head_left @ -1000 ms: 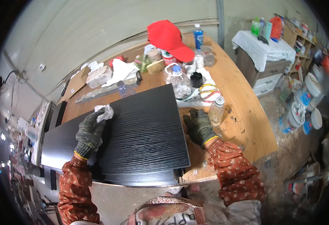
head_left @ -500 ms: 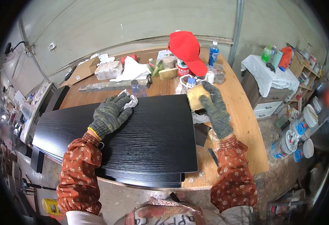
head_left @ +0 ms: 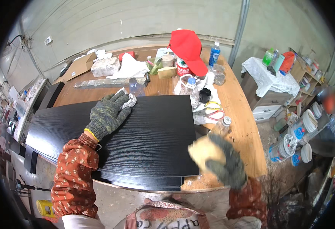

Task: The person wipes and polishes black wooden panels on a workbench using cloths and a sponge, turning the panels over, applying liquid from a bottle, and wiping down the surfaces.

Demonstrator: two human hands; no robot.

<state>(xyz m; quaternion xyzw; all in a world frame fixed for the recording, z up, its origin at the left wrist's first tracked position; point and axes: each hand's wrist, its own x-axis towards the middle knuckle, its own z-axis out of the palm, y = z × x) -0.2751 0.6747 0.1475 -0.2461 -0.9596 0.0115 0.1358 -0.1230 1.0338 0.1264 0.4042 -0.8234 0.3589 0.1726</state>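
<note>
The wooden table (head_left: 247, 147) is spreading beneath everything, while a cabinet (head_left: 272, 101) draped with white cloth is standing beyond its right end. A black grained board (head_left: 152, 133) is lying across the near part of the table, with another dark board (head_left: 144, 185) showing from beneath its near edge. Behind, flattened cardboard (head_left: 79, 68) is leaning at the far left, and a long grey bar (head_left: 110, 83) is lying close behind the board.

The gloved left hand (head_left: 108, 114) is resting on the board, fingers bent and clamped on a crumpled white wad (head_left: 130, 101). The gloved right hand (head_left: 226, 160), blurred, is clamping a yellow sponge (head_left: 205, 152) just off the board's right edge. A red cap (head_left: 188, 51) is covering the top of a red can (head_left: 182, 68), hiding its contents.

Pails (head_left: 287, 147) are standing on the floor at right; their contents are not showing clearly. A clear jug (head_left: 190, 91) with a blue cap is crowding the board's far right corner, a black cup (head_left: 204, 94) beside it. A blue bottle (head_left: 214, 55) is standing farther back. A clear bottle (head_left: 224, 125) is standing near the right hand, and a small purplish bottle (head_left: 136, 89) is standing near the wad, just behind the board.
</note>
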